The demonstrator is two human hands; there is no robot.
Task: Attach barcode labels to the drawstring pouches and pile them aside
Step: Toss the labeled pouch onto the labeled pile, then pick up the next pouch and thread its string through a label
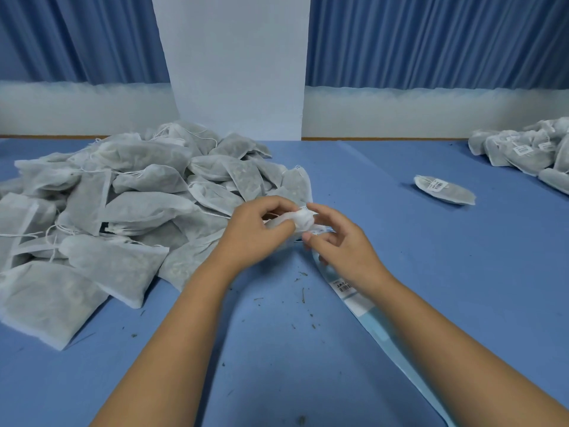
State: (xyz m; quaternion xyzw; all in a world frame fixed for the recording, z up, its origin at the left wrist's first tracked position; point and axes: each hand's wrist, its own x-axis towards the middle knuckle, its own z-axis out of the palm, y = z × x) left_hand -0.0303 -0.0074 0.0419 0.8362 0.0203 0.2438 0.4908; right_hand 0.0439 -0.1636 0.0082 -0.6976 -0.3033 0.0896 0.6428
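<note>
A big heap of white drawstring pouches [123,198] with dark filling covers the left of the blue table [400,272]. My left hand [255,232] and my right hand [341,241] meet at the middle. Both pinch a bunched white pouch [303,218] between the fingertips; most of it is hidden by the left hand. A long label strip [360,300] with a barcode label on it runs from under my right hand toward the near right edge. One labelled pouch [445,191] lies alone at the right. A pile of labelled pouches [529,152] sits at the far right.
Dark crumbs of filling [303,295] are scattered on the table in front of my hands. A white pillar [237,63] and blue curtains [431,38] stand behind the table's far edge.
</note>
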